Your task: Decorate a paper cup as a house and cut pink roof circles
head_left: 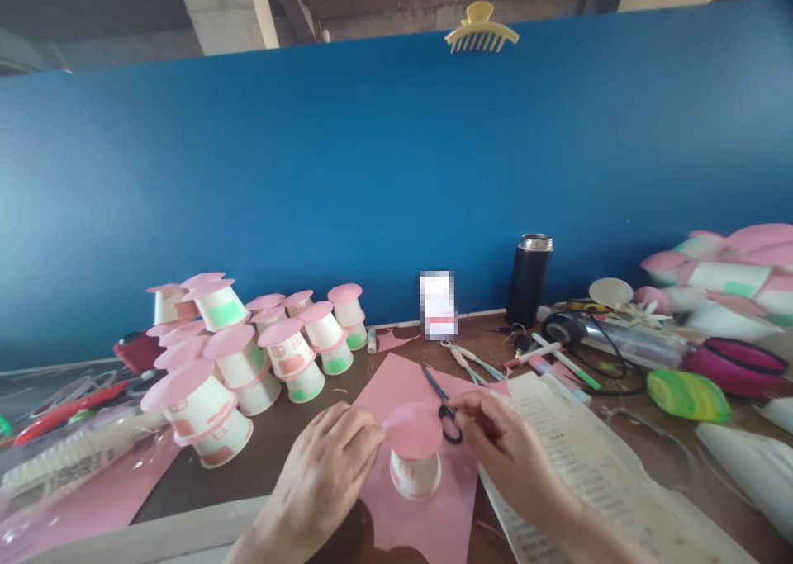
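A small white paper cup (pixel 415 475) stands upside down in front of me, printed with a pink window, and a round pink paper disc (pixel 413 430) sits on top of it. At the disc's left edge, the fingertips of my left hand (pixel 334 465) are pinched together on it. Black-handled scissors (pixel 441 403) rest over the pink paper sheet (pixel 421 527), blades pointing away. My right hand (pixel 505 444) is closed at their handle, fingertips on the loop. Under the cup, the pink sheet has curved cutouts along its near edge.
Stacked cups with pink disc tops (pixel 291 351) stand at left. A printed sheet (pixel 545 448) lies right of my right hand. Farther back are pliers (pixel 474 362), a phone-like blurred rectangle (pixel 439 304) and a black bottle (pixel 529 279). A blue partition (pixel 372 176) rises behind the table.
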A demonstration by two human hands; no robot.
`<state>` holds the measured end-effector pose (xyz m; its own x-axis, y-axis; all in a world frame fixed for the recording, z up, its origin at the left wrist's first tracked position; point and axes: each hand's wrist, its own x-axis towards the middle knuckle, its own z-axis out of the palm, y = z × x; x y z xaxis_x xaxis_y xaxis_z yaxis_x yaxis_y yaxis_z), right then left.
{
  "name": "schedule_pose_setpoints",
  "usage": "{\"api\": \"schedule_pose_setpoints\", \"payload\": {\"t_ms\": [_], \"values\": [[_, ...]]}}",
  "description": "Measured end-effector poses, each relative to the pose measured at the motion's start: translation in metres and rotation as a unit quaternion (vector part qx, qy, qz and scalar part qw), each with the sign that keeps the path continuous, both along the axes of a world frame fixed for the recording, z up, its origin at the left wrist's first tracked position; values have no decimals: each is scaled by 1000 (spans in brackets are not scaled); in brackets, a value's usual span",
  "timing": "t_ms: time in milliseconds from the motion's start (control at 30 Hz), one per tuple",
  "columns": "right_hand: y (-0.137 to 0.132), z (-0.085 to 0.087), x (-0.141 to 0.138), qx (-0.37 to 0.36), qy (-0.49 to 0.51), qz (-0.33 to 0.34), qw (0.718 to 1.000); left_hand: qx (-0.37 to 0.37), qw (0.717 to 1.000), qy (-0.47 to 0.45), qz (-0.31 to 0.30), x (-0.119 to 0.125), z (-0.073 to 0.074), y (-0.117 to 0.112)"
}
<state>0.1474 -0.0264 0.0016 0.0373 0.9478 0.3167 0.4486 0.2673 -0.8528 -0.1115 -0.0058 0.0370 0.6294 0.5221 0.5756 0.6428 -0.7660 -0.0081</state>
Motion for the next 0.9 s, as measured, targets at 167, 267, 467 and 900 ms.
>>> {"api": "schedule_pose_setpoints", "payload": {"t_ms": [167, 267, 467, 900], "values": [[0, -1, 0, 11, -7, 6, 1000, -7, 1000, 0, -5, 0, 3, 0], [-1, 1, 0, 16, -17, 3, 1000, -1, 1000, 3, -9, 0, 4, 0], [-2, 2, 0, 15, -26, 4, 1000, 4, 1000, 7, -16, 0, 6, 1], [-10, 14, -1, -5, -46, 91, 995, -10, 1000, 20, -16, -4, 6, 3]]}}
